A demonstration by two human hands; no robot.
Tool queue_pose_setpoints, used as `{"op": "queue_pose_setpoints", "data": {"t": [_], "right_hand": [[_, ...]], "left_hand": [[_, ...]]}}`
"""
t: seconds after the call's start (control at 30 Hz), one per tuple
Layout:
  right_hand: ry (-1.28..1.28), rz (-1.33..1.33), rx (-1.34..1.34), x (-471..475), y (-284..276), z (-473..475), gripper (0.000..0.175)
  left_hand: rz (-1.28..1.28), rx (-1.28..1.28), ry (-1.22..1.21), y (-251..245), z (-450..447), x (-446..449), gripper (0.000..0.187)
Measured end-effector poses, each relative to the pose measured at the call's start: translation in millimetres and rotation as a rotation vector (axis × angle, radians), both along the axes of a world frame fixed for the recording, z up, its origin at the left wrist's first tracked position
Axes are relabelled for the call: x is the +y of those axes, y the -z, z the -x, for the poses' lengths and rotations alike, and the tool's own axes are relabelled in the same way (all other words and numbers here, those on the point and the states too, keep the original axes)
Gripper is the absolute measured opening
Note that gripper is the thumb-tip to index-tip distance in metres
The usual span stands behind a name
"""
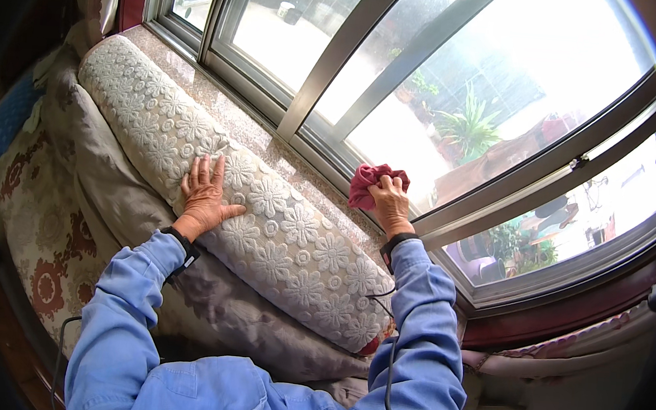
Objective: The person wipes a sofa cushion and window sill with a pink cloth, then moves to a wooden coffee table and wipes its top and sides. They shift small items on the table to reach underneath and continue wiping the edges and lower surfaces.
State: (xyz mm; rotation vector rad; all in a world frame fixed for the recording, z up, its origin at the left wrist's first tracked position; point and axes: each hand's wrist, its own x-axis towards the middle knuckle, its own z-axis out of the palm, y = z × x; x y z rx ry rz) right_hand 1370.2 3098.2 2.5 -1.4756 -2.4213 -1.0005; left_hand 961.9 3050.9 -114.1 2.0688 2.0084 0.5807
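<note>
My right hand [390, 205] grips a bunched dark pink cloth [367, 186] at the lower edge of the sliding window's glass [402, 147]. Whether the cloth touches the pane or the metal frame I cannot tell. With its fingers spread, my left hand [206, 200] rests flat on the floral-patterned cover of a sofa back [297, 226]. The cover is beige with raised pale flowers. Between this padded back and the window runs a speckled stone sill [247, 132].
Aluminium window frames [339, 61] rise along the far side. Grey-brown fabric [128, 172] and a patterned seat cover [54, 230] lie on the near side. A pink curtain [559, 344] hangs at the right. Black cables [389, 377] run along both my arms. Potted plants [470, 124] stand outside.
</note>
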Motion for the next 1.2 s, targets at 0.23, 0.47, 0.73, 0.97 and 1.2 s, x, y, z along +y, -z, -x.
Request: {"op": "queue_pose_setpoints", "data": {"t": [0.23,0.47,0.73,0.97,1.2], "right_hand": [[0.115,-0.744,0.115,14.9,-248.3,-65.4,0.046],[0.167,-0.963,0.319,93.4,-429.3,-51.9,0.035],[-0.076,-0.871,-0.155,189.5,-262.5,118.0,0.019],[-0.24,-0.462,-0.264,137.4,-21.0,119.2,0.017],[-0.242,0.072,-0.109,76.5,11.6,114.8,0.012]], "left_hand": [[0.008,-0.012,-0.001,-1.0,-0.2,-0.7,0.128],[-0.033,-0.007,-0.003,-1.3,-0.7,-0.6,0.128],[-0.075,-0.008,0.025,5.3,2.0,0.0,0.126],[-0.104,-0.016,0.026,6.6,3.1,-1.4,0.124],[-0.12,-0.02,0.005,10.2,3.4,-0.4,0.124]]}}
